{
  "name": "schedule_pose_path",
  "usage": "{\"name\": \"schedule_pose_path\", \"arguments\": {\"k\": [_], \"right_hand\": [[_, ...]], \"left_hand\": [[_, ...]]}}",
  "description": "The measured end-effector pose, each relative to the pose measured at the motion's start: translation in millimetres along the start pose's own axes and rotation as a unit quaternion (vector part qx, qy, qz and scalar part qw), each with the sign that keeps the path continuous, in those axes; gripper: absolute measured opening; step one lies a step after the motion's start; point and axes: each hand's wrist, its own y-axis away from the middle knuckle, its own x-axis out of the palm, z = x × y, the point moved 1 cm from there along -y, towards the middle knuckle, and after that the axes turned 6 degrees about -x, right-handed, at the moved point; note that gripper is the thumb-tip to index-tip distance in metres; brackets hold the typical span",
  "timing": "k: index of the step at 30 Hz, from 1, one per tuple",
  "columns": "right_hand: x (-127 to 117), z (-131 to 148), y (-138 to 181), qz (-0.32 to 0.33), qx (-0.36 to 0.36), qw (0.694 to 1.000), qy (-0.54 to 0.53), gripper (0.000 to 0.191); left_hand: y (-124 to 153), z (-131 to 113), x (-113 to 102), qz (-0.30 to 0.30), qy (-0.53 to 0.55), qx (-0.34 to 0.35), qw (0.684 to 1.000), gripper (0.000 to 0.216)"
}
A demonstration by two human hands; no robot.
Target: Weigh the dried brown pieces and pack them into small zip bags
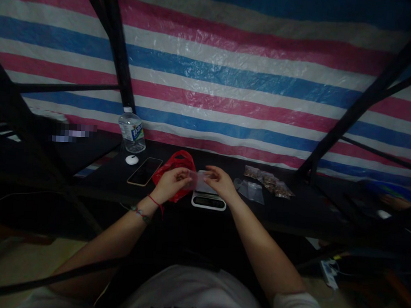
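Between both hands stretches a small clear plastic bag [198, 177], held above the digital scale [209, 201]. My left hand [174, 182] pinches the bag's left side, in front of a red plastic carrier bag [180, 158]. On the other side, my right hand [221, 182] grips the right edge with bent fingers. The white scale's display faces me, and its plate is partly hidden by the bag and my right hand. Flat clear zip bags [253, 192] lie just right of my right hand. Beyond them sit several filled zip bags [269, 181] with brown bits inside.
A phone [145, 171], a white earbud case [131, 160] and a clear plastic bottle [132, 131] stand or lie at the table's left. Dark metal frame bars [118, 53] rise on both sides. A striped plastic sheet [230, 81] hangs behind the black table [178, 148].
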Motion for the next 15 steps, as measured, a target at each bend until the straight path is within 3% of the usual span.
{"name": "schedule_pose_path", "arguments": {"k": [3,5,6,8,11,13,15], "right_hand": [[-12.8,16.8,11.1,0.083,-0.058,0.987,0.125,0.017],[-37.2,17.9,15.9,0.096,-0.055,0.980,0.166,0.013],[-56.0,13.8,17.7,0.064,-0.041,0.982,0.175,0.015],[-103.8,-4.0,22.2,-0.064,0.005,0.978,0.197,0.023],[-175.6,-46.7,38.1,-0.255,0.115,0.920,0.275,0.033],[-206.4,-75.4,53.4,-0.274,0.204,0.866,0.364,0.029],[-221.5,-97.2,67.4,-0.226,0.280,0.837,0.413,0.031]], "left_hand": [[8.9,-11.4,11.6,0.056,-0.093,0.027,0.994,0.032],[11.7,-17.7,12.5,0.078,-0.135,0.028,0.987,0.031],[11.5,-19.4,10.1,0.087,-0.159,0.029,0.983,0.032],[8.0,-18.0,0.4,0.102,-0.227,0.036,0.968,0.034],[-0.2,-2.7,-17.7,0.128,-0.377,0.006,0.917,0.035],[-3.7,11.2,-26.2,0.161,-0.444,-0.042,0.881,0.031],[-4.9,21.3,-30.5,0.188,-0.479,-0.072,0.854,0.021]]}}
